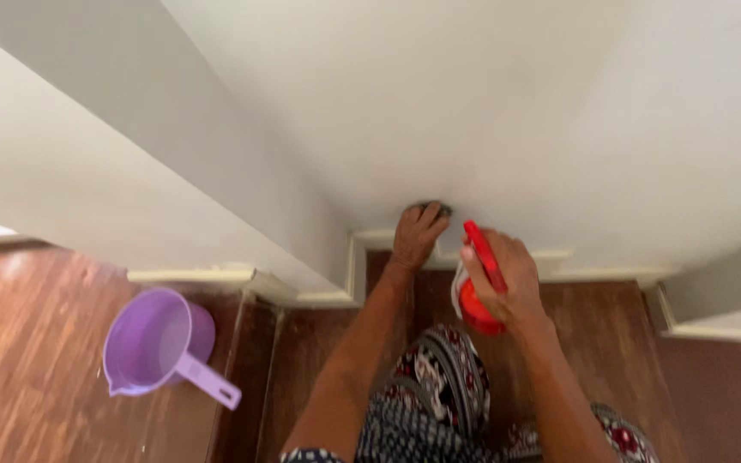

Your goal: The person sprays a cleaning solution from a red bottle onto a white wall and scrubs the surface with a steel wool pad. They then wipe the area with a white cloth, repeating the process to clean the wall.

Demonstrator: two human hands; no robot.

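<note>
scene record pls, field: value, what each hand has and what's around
view: head camera, looking down at a wall corner
left hand: pressed to the white wall low down, over a small dark thing, kind unclear
right hand: grip closed on a spray bottle with red trigger and red collar, held close to the wall
baseboard: cream, along the wall foot
floor: dark wood-look
purple jug: with handle, on the floor left of the person, untouched
clothing: patterned fabric at knees

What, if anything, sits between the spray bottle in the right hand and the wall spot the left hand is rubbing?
Nothing visible. The spray bottle in the right hand sits beside the left hand, which presses a dark pad against the white wall.
</note>
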